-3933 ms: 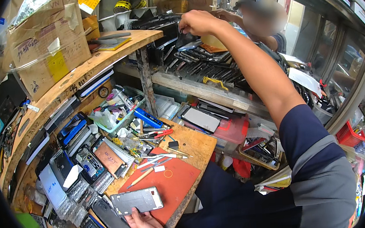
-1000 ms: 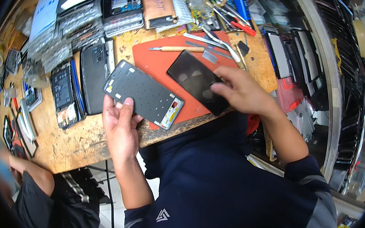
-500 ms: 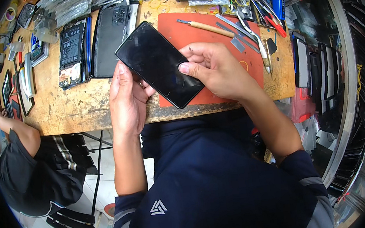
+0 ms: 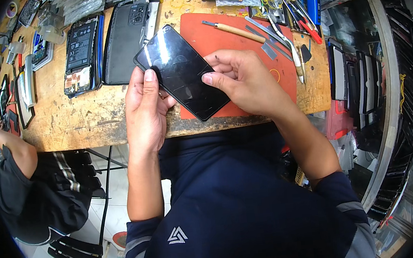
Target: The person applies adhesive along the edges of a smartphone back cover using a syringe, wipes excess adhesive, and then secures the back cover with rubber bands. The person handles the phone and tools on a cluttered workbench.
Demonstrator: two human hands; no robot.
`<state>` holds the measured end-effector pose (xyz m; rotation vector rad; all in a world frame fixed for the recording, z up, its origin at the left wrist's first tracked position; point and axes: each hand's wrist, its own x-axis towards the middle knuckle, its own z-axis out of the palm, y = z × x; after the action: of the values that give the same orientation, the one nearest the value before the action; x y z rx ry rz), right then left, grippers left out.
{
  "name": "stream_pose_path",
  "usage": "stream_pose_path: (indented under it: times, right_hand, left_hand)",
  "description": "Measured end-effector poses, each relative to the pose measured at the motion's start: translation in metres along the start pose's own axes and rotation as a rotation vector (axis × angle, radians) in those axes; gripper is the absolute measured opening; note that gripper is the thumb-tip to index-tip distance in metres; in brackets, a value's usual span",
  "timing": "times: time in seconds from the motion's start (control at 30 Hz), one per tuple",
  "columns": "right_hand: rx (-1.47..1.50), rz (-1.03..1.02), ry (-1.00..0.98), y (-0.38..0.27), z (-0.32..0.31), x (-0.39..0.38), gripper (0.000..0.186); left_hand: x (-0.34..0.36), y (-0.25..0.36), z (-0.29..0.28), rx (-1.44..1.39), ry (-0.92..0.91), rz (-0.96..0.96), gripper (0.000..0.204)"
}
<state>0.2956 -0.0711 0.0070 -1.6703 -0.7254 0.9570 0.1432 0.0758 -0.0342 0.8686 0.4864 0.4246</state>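
Between my two hands a black smartphone (image 4: pixel 184 76) is held tilted, its dark glossy screen up, above the front of an orange-red mat (image 4: pixel 236 24). My left hand (image 4: pixel 147 102) grips its left edge, thumb on the screen side and fingers underneath. From the right, my right hand (image 4: pixel 244 78) pinches the opposite edge, its thumb lying on the glass. The fingers beneath the phone are partly hidden. A bright reflection and thin line marks show on the screen. On the mat lie a wooden-handled blade tool (image 4: pixel 237 32) and several flat metal blades (image 4: pixel 268 51).
Left of the phone lie a black back cover (image 4: pixel 126 42) and an opened phone with its battery showing (image 4: pixel 80 54). Pliers, tweezers and a blue box (image 4: pixel 313 0) crowd the far right. A co-worker's arm (image 4: pixel 20 152) rests at the left table edge.
My left thumb has moved from the phone's edge onto its screen. The phone has tilted slightly, and a bright reflection now shows on the glass. My right hand keeps its grip.
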Motion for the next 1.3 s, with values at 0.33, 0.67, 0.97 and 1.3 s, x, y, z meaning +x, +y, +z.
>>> stream_pose_path:
  times: [0.33, 0.67, 0.97, 1.3]
  right_hand:
    - [0.058, -0.072, 0.048, 0.007, 0.005, 0.002, 0.023]
    - [0.069, -0.088, 0.047, 0.01, 0.007, 0.002, 0.022]
    - [-0.253, -0.093, 0.155, 0.0, 0.006, -0.004, 0.028]
    - [-0.337, -0.154, 0.237, -0.001, 0.009, -0.006, 0.02]
  left_hand:
    - [0.0, 0.001, 0.004, 0.07, 0.012, 0.007, 0.033]
    - [-0.001, 0.0, 0.003, 0.051, -0.008, 0.017, 0.037]
    - [-0.001, -0.001, 0.004, 0.076, 0.018, 0.013, 0.037]
    - [0.0, -0.003, 0.0, 0.173, 0.038, 0.003, 0.039]
